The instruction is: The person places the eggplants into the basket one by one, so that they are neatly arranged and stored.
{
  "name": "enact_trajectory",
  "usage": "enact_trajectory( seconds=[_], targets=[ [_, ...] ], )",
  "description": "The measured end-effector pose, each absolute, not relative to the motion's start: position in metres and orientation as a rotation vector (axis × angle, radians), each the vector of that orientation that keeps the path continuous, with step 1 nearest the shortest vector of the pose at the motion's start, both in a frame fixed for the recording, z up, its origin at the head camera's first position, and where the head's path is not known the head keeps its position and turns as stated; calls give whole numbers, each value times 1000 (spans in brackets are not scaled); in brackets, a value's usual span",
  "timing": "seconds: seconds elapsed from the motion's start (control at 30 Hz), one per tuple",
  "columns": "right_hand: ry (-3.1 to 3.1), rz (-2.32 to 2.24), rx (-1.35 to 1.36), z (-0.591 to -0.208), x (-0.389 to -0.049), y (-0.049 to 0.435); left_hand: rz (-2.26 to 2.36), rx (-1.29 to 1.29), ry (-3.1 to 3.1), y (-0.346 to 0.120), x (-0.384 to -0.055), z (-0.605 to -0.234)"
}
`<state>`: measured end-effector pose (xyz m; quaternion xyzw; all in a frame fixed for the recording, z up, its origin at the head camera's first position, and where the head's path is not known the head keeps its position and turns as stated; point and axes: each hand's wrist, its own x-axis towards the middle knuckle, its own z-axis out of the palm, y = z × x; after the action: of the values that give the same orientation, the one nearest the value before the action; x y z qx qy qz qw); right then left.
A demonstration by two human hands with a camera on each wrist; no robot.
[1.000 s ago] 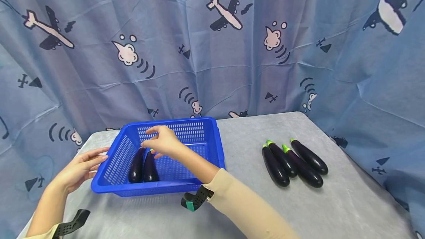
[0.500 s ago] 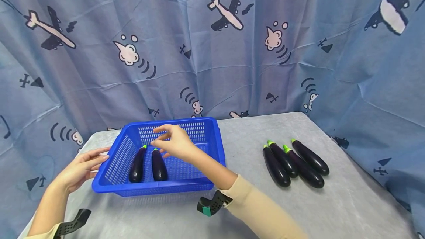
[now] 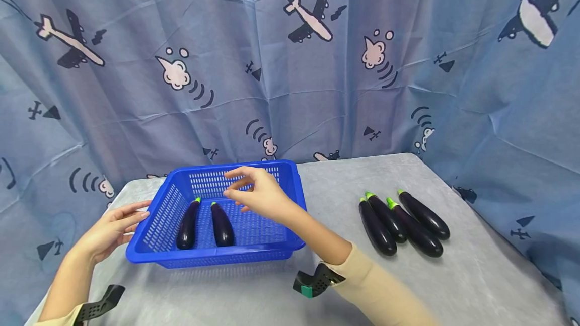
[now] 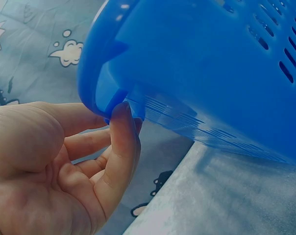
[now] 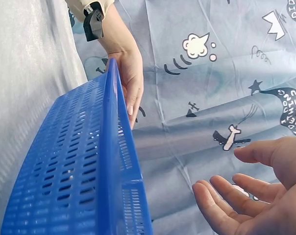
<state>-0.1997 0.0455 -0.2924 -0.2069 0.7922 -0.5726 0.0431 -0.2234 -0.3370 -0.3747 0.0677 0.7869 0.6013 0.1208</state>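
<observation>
A blue plastic basket [image 3: 213, 254] stands on the table, and two dark purple eggplants lie apart inside it: one eggplant [image 3: 188, 226] by its left wall, another eggplant [image 3: 222, 226] to the right of that. At the basket's left side my left hand [image 3: 111, 225] holds the rim; the left wrist view shows the fingertips pinching the blue rim [image 4: 101, 63] from either side. My right hand [image 3: 260, 192] hovers over the basket's right half. Its fingers [image 5: 231, 196] are loosely bent, and nothing is between them and the thumb.
Several more eggplants [image 3: 417, 233] with bright green stem ends lie close together on the right part of the grey table [image 3: 335, 200]. A blue curtain [image 3: 217, 64] printed with airplanes hangs behind the table. Black wrist mounts [image 3: 319, 280] sit on both forearms.
My right hand has let go of the second eggplant and moved up and to the right. That eggplant shifted right, away from the first one. The left hand stays at the rim.
</observation>
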Motion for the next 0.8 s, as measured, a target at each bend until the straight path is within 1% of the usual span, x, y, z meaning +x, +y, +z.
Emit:
enact_trajectory(
  seconds=[0.47,0.8],
  targets=[
    [2548,-1728,-726,-290,-190,90,1700,177,2348,-335,-223,-373],
    [2636,-1693,-668,-290,-181,122,1693,173,2360,-335,-224,-373]
  ],
)
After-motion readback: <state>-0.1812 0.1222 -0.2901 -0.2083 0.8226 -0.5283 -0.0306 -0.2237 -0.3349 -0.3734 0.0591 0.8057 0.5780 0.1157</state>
